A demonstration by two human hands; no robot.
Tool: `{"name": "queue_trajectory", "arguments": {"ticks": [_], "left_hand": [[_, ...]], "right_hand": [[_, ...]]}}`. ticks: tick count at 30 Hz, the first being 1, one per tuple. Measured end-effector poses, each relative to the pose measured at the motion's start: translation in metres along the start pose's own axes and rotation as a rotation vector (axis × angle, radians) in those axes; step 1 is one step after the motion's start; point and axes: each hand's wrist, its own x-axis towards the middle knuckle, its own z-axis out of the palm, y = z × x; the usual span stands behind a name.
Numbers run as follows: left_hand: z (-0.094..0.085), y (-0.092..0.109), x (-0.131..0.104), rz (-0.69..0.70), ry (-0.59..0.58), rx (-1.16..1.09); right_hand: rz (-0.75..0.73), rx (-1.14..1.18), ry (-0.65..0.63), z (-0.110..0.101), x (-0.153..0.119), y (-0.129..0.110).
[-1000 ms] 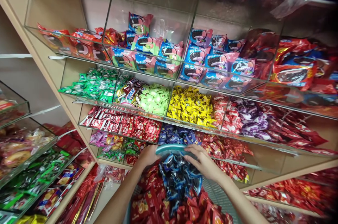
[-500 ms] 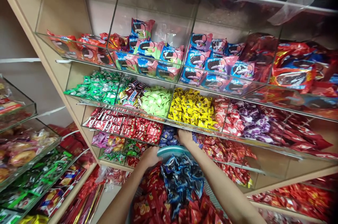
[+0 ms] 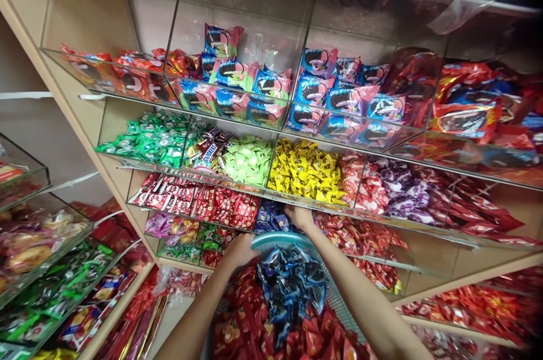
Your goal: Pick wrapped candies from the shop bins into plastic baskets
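A teal plastic basket point(image 3: 278, 239) is in front of me at the bottom middle. My left hand point(image 3: 242, 249) is closed on its far left rim. Dark blue and black wrapped candies point(image 3: 294, 281) are heaped in the basket, with red wrapped candies point(image 3: 240, 326) around them. My right hand point(image 3: 300, 217) reaches beyond the rim into a shelf compartment of dark blue wrapped candies point(image 3: 270, 218), just below the shelf with yellow candies point(image 3: 306, 170). Its fingers are mostly hidden by the shelf edge and the candies, so I cannot tell whether they grip one.
Clear-fronted shelves hold green candies point(image 3: 156, 139), Snickers bars point(image 3: 210, 150), purple candies point(image 3: 403, 187) and red packets point(image 3: 229, 206). Packaged cookies point(image 3: 311, 91) stand on the upper shelf. The shelf's clear front edge point(image 3: 322, 205) overhangs my right hand. Another rack point(image 3: 46, 196) stands on the left.
The view has shifted slightly. My right hand remains at the dark blue candies, of which more now show to its left. My left hand stays on the basket rim.
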Motion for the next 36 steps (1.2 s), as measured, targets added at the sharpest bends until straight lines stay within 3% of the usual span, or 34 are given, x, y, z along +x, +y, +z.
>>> {"name": "queue_trajectory", "arguments": {"ticks": [3, 9, 12, 17, 25, 30, 33, 36], "left_hand": [[-0.002, 0.001, -0.001, -0.010, -0.008, -0.001], [-0.001, 0.000, 0.001, -0.013, -0.015, -0.007], [0.001, -0.002, 0.003, -0.004, -0.014, -0.009], [0.003, -0.003, 0.004, 0.005, -0.014, -0.022], [0.004, -0.004, 0.003, -0.002, -0.002, -0.011], [0.003, -0.002, 0.002, 0.017, -0.010, -0.033], [0.001, -0.001, 0.001, 0.030, -0.005, -0.040], [0.000, -0.001, 0.000, 0.040, 0.006, -0.026]], "right_hand": [[0.095, 0.167, 0.113, -0.005, 0.002, -0.003], [-0.036, 0.542, 0.096, -0.016, -0.017, -0.008], [-0.130, 0.565, 0.020, -0.025, -0.036, -0.013], [-0.259, 0.477, 0.023, -0.052, -0.066, -0.028], [-0.407, 0.453, -0.320, -0.080, -0.116, -0.040], [-0.386, 0.368, -0.220, -0.074, -0.099, -0.035], [-0.419, 0.192, -0.172, -0.065, -0.073, -0.036], [-0.419, -0.046, -0.213, -0.053, -0.047, -0.043]]}}
